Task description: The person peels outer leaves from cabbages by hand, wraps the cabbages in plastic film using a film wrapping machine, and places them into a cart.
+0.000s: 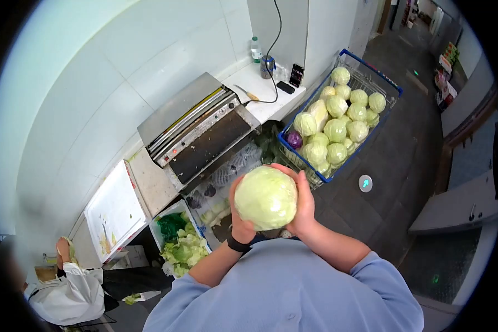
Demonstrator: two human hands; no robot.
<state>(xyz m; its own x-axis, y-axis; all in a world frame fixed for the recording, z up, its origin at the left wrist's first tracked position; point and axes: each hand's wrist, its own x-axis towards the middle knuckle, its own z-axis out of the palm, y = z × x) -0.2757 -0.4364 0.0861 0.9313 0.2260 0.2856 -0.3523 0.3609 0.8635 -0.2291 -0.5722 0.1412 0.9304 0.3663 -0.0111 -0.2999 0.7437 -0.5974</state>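
Observation:
A large pale green cabbage [265, 198], shiny as if wrapped in clear film, is held in front of the chest between both palms. My left hand [239, 213] wraps round its left side, a black band on the wrist. On its right side my right hand [301, 200] presses with the fingers curved over the top edge. Beyond the hands, to the right, a blue-rimmed wire cart [393, 87] holds several green cabbages [336, 130] and a purple one [294, 139]. The wrapping machine [209, 145] stands on the counter ahead to the left.
A knife [247, 93], phone [296, 75] and bottle [256, 50] lie or stand on the white counter [271, 105]. At left are a white tray [115, 213], a crate with leaves [185, 249] and another person [72, 296]. A doorway corridor runs at upper right.

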